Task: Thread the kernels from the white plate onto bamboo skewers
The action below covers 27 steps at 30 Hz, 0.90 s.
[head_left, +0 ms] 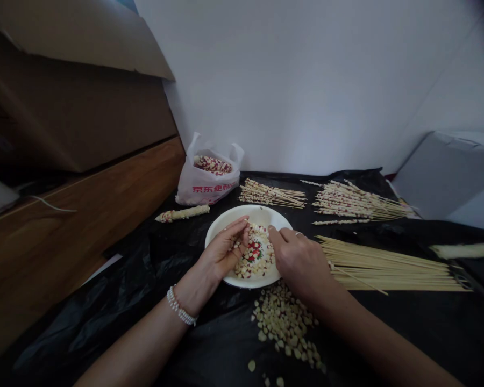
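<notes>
At the far left, an open cardboard box stands on a brown wooden surface. Beside it spreads a crinkled black plastic sheet. On the sheet lies a partly stripped corn cob, and just beyond it a white plastic bag with red lettering holds cobs speckled pale and dark red. The person's left hand, a beaded bracelet at its wrist, reaches over a white bowl, its fingers bent and its thumb below them; whether it pinches anything cannot be told. In the bowl, pale and reddish kernels are scattered over a red and green design. Behind the bowl lies a small bunch of kernel-threaded skewers. A heap of loose kernels spreads on the sheet in front. The right hand, wearing a ring, is curled at the bowl's right side; its grip is hidden. Farther right are a larger threaded bunch and, nearer, a bundle of bare skewers.
</notes>
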Tool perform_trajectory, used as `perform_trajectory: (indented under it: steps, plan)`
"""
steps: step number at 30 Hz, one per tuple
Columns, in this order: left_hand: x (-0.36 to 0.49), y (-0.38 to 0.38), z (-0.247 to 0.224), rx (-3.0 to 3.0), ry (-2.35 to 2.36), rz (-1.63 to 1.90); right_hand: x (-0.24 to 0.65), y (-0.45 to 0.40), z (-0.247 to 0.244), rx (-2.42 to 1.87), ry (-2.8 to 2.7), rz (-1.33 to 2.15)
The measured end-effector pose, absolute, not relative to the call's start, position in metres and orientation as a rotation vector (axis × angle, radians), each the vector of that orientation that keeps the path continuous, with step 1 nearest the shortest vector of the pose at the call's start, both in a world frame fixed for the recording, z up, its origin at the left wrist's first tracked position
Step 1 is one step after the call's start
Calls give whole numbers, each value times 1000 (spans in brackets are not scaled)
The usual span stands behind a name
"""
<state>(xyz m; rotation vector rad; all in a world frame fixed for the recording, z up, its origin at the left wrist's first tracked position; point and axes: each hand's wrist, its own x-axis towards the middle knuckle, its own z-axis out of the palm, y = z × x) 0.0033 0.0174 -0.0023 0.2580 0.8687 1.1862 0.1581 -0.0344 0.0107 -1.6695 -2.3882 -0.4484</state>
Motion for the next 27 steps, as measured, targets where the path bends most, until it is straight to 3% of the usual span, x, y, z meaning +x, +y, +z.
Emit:
perform_trajectory:
  steps: [27]
  plan:
    - [2, 16, -3, 254, 814, 1066, 157, -34, 10, -1689, -2399, -417]
